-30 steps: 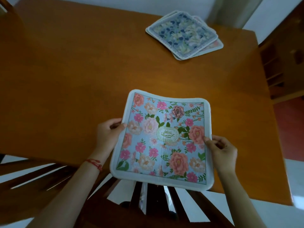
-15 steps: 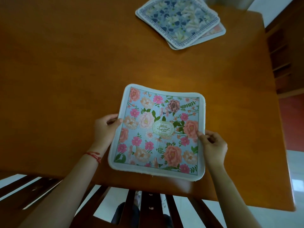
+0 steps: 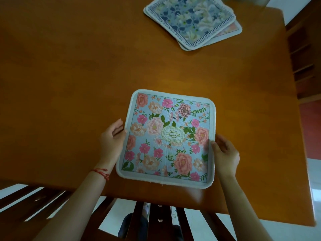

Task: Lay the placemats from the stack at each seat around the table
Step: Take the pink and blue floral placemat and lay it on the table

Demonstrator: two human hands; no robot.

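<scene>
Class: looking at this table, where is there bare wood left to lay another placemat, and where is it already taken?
Bare wood fills the whole left half of the table and the middle band between the pink floral placemat and the stack. Crowded: the far right corner under the stack, and the near edge, where the left hand and right hand flank the placemat.

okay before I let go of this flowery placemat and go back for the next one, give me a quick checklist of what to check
1. Floral placemat wholly on the table, near edge not overhanging: ok.
2. Placemat lying flat, no curled corner: ok, as far as the view shows.
3. Placemat in front of a seat: ok, the chair back stands just below it.
4. Left hand and right hand off the mat: not ok, both sit at its side edges; whether they grip it, cannot tell.
5. More mats left on the stack: ok, at least two show at the far right corner.
6. Placemat square to the table edge: not ok, slightly turned.
</scene>
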